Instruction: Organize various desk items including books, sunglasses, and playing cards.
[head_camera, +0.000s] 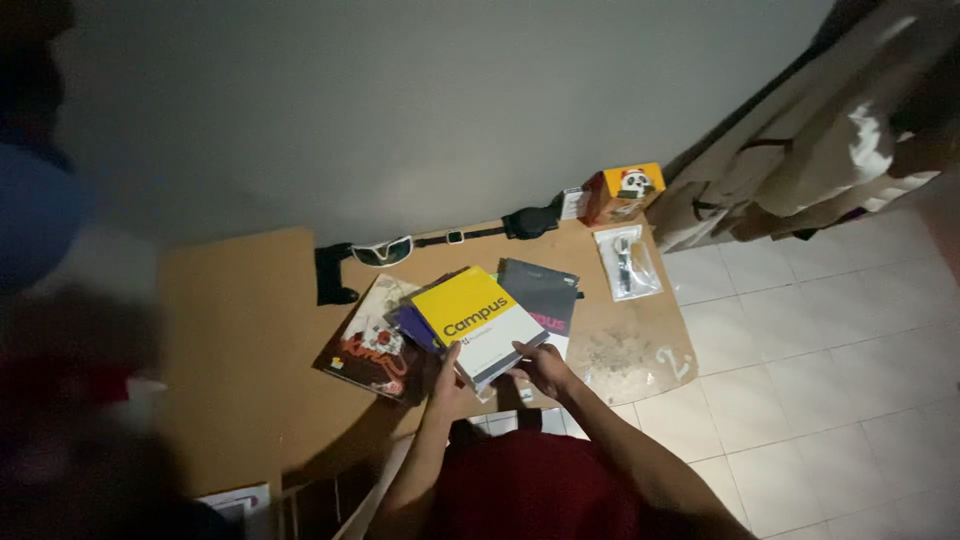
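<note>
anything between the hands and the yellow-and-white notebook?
Nothing visible. The left hand and right hand both already grip the near edge of the yellow-and-white notebook, which lies on top of the other books on the table.

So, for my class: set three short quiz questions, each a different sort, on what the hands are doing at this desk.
1. True or false: both hands grip the yellow and white notebook.
2. What lies just left of it? A) a dark illustrated book B) a mug C) a laptop
3. Which small thing stands at the far right corner of the desk?

Key: 1 true: left hand and right hand hold its near edge. 2 A, the dark illustrated book. 3 the orange box.
</note>
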